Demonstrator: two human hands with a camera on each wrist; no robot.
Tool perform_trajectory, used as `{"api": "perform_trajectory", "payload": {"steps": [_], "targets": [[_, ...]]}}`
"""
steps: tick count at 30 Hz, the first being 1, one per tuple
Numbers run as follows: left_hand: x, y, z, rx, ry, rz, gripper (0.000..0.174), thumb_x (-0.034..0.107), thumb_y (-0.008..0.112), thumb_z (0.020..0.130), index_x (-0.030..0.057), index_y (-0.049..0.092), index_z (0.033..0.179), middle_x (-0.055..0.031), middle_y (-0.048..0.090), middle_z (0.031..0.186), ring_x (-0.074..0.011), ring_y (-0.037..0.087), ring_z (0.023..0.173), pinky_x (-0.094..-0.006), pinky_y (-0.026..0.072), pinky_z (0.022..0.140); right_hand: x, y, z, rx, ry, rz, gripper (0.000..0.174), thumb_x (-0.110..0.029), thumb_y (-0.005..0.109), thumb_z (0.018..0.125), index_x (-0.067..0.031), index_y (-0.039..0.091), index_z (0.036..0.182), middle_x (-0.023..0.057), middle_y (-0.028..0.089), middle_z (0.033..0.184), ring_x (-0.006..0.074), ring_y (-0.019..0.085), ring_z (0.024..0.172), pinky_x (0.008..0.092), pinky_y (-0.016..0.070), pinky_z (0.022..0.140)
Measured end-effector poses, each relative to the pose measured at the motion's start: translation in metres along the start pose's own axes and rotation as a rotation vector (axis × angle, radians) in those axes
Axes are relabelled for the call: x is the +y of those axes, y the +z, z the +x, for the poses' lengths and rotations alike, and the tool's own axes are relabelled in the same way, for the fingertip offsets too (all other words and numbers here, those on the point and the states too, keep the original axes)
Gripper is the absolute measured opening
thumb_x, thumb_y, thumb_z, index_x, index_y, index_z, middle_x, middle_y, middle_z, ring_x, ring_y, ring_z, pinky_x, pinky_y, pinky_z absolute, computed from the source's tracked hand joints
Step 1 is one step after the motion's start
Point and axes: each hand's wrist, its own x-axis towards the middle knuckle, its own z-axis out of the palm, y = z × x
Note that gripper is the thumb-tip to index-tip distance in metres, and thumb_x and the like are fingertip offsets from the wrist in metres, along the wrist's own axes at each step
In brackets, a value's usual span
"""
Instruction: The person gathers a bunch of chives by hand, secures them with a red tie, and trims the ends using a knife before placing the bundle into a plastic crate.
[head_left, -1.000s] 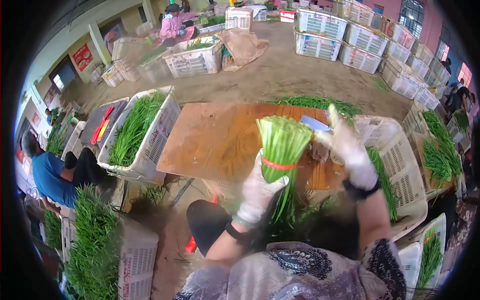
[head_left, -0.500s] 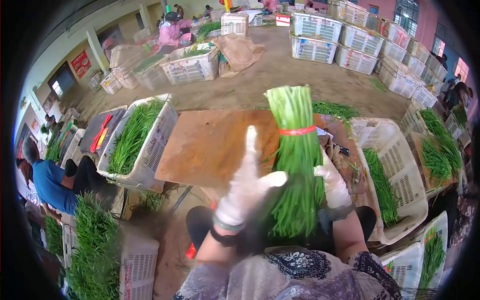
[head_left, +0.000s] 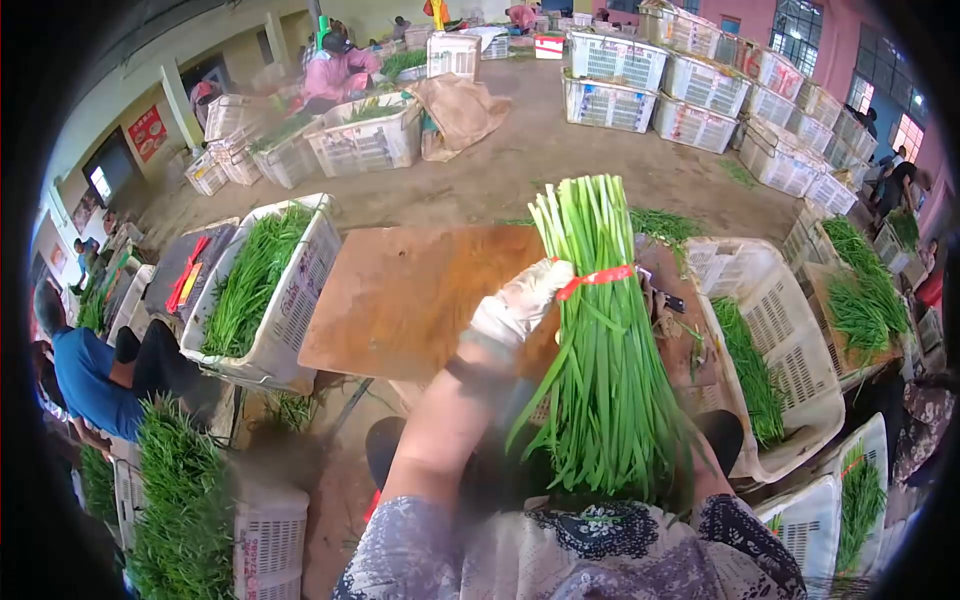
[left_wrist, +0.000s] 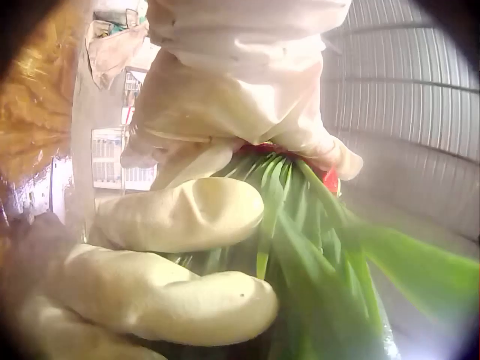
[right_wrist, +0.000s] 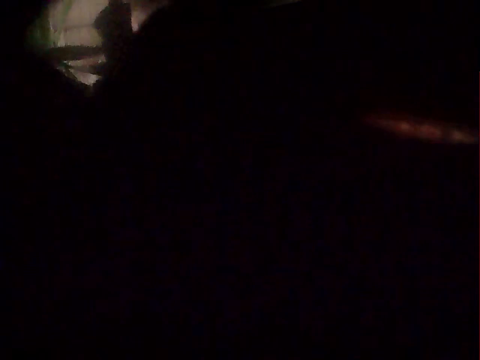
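A thick bundle of green stalks stands in front of the torso, pale cut ends up and leaves hanging, with a red band round its upper part. My gloved left hand grips it at the band from the left. The leaves hide my right hand in the head view; only its forearm shows. In the left wrist view, a glove closes round the leaves by the band, and more gloved fingers lie across them lower down; whose they are I cannot tell. The right wrist view is nearly black.
A wooden board lies beyond the hands, with a dark-handled tool at its right. Crates of greens stand left and right. Another crate with a heap of greens is at lower left. A seated person in blue is at far left.
My left hand has gone from spread beside the bundle to gripping it at the band. My right hand has gone out of sight behind the leaves. The stalk ends now fan out slightly.
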Motion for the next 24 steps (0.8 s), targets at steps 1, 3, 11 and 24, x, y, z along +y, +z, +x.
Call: {"api": "perform_trajectory", "payload": {"steps": [1, 3, 11, 24], "targets": [[0.005, 0.001, -0.005, -0.023, 0.045, -0.005, 0.055, 0.042, 0.048, 0.097, -0.0001, 0.051, 0.133, -0.011, 0.057, 0.131, -0.0192, 0.051, 0.123, -0.0316, 0.0393, 0.103, 0.0, -0.001, -0.007, 0.025, -0.004, -0.009, 0.05, -0.022, 0.067, 0.084, -0.005, 0.052, 0.129, 0.0064, 0.065, 0.107, 0.0193, 0.064, 0.092, 0.0348, 0.0535, 0.076], [0.0, -0.014, -0.013, 0.016, 0.075, 0.068, 0.066, 0.049, 0.049, 0.095, 0.0003, 0.044, 0.138, -0.0152, 0.053, 0.135, -0.0235, 0.05, 0.124, -0.0352, 0.0396, 0.104, 0.003, -0.002, -0.018, 0.058, -0.011, -0.033, 0.049, -0.023, 0.067, 0.085, -0.0049, 0.053, 0.128, 0.007, 0.066, 0.107, 0.0194, 0.065, 0.092, 0.0347, 0.0533, 0.076], [0.011, -0.019, -0.039, 0.2, 0.091, -0.343, 0.08, 0.051, 0.055, 0.089, -0.0013, 0.03, 0.145, -0.0243, 0.044, 0.141, -0.0312, 0.054, 0.12, -0.0412, 0.0488, 0.098, 0.005, 0.068, -0.01, -0.173, -0.031, -0.55, 0.056, -0.021, 0.068, 0.085, -0.0038, 0.047, 0.134, 0.0123, 0.063, 0.114, 0.0203, 0.062, 0.1, 0.0339, 0.0506, 0.082], [0.057, 0.082, 0.001, 0.122, 0.024, 0.139, 0.033, 0.011, 0.063, 0.086, 0.0008, 0.058, 0.117, -0.0081, 0.064, 0.105, -0.0165, 0.062, 0.093, -0.03, 0.0497, 0.081, -0.126, 0.101, 0.015, 0.055, -1.0, -0.781, 0.099, -0.021, 0.079, 0.076, 0.0055, 0.015, 0.147, 0.0262, 0.041, 0.14, 0.0261, 0.043, 0.128, 0.0347, 0.0371, 0.104]]}}
